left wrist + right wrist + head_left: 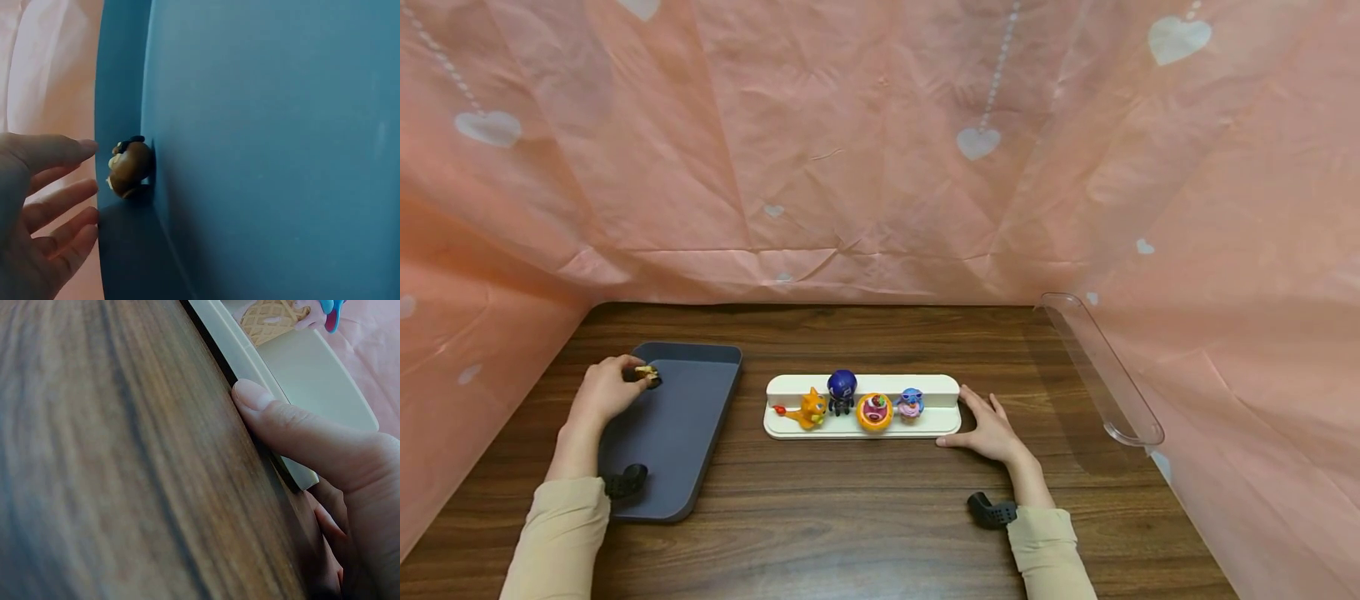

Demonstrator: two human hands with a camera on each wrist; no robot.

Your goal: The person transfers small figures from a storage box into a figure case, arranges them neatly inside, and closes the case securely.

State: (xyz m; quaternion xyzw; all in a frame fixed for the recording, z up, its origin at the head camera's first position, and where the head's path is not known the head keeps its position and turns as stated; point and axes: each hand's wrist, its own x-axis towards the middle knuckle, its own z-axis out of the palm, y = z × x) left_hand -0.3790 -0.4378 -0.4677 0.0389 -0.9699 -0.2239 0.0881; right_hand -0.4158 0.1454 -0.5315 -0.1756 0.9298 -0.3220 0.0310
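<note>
Head view, tabletop and room: a dark brown wood-grain table (pixel 850 517) lies beneath both hands; behind it, a pink curtain (pixel 850 183) with white hearts.
Head view, gray tray: one gray tray (pixel 677 425), under the left hand (pixel 602 390).
Head view, brown figure: one brown figure (pixel 647 372), at the left hand's fingertips, inside the tray.
Head view, white stand: one white stand (pixel 937 423), between the hands, touching the right hand (pixel 991 431).
Head view, toys on stand: four, nearest the left hand first: orange dragon (pixel 812 409), dark blue figure (pixel 842 385), round orange toy (pixel 875 412), blue-and-pink toy (pixel 911 406).
Head view, clear case: one transparent case (pixel 1101 375), right of the right hand.
Left wrist view, left hand: fingers spread, just beside the brown figure in the tray's corner.
Right wrist view, right hand: thumb resting on the stand's edge, fingers apart from it around the end.
</note>
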